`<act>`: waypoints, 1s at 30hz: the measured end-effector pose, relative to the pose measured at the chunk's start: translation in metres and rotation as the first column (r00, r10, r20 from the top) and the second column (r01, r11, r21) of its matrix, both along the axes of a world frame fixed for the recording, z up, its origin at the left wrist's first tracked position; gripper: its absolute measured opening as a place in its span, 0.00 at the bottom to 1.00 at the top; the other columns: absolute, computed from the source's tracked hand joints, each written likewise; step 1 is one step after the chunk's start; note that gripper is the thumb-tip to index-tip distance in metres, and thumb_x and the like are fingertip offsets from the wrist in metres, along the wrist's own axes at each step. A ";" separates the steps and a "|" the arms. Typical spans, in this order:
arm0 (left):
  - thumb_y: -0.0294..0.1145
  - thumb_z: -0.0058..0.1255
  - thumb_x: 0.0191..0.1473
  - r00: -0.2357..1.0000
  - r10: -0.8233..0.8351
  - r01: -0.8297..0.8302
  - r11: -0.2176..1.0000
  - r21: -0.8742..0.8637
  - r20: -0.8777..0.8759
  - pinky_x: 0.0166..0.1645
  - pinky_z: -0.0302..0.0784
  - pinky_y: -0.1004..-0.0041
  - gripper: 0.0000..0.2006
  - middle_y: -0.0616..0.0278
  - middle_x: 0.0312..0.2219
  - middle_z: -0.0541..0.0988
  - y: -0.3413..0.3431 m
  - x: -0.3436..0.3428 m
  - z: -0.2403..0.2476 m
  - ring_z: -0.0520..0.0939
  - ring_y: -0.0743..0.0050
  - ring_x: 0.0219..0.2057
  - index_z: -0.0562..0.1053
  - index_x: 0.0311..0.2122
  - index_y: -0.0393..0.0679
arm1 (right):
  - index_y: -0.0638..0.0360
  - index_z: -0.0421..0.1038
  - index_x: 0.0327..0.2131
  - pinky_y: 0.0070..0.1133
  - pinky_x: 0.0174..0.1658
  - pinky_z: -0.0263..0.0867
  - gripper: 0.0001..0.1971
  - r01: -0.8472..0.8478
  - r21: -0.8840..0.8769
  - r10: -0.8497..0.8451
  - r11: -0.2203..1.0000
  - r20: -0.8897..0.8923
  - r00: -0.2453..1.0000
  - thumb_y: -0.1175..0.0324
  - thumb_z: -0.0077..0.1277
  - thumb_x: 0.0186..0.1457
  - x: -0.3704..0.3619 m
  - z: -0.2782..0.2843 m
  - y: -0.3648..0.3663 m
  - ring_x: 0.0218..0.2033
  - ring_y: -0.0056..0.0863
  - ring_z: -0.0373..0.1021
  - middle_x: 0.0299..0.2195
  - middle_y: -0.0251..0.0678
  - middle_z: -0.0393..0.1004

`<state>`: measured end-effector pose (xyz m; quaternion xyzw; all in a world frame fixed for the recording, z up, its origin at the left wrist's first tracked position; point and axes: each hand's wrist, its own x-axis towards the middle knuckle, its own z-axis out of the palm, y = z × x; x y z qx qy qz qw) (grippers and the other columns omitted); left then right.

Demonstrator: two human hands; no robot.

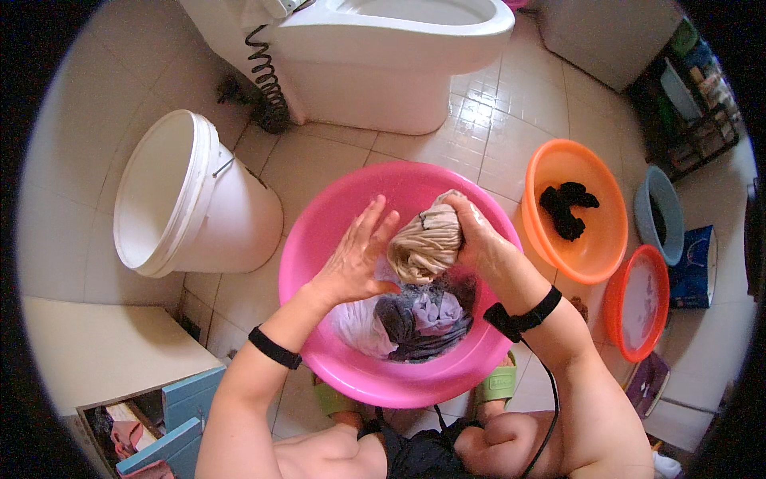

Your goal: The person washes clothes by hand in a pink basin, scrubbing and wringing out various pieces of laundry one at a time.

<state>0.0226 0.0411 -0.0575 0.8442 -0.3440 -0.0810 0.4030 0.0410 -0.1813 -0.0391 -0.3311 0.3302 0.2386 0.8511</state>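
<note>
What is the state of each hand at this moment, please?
Left hand: open, close beside the bunched beige cloth, not gripping it.
Right hand: closed, holding that cloth above the pink basin.

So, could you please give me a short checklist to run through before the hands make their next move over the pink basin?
1. Beige cloth gripped: ok, bunched in the right hand.
2. Left hand free: ok, open beside the beige cloth.
3. Beige cloth over the pink basin: ok.
4. Pink basin clear of other cloths: not ok, a grey cloth and a lilac cloth lie there.
5. Orange basin free: not ok, black cloth inside.
6. Water depth in the pink basin: cannot tell.
</note>
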 end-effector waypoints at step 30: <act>0.47 0.45 0.55 -0.030 -0.541 -0.733 0.584 -0.349 -0.841 0.50 0.74 0.62 0.18 0.56 0.40 0.77 -0.019 -0.006 0.038 0.78 0.64 0.40 0.72 0.42 0.42 | 0.56 0.70 0.34 0.29 0.37 0.68 0.17 0.537 -0.574 0.569 0.618 0.798 0.198 0.73 0.60 0.34 -0.056 0.057 0.057 0.32 0.40 0.71 0.31 0.41 0.72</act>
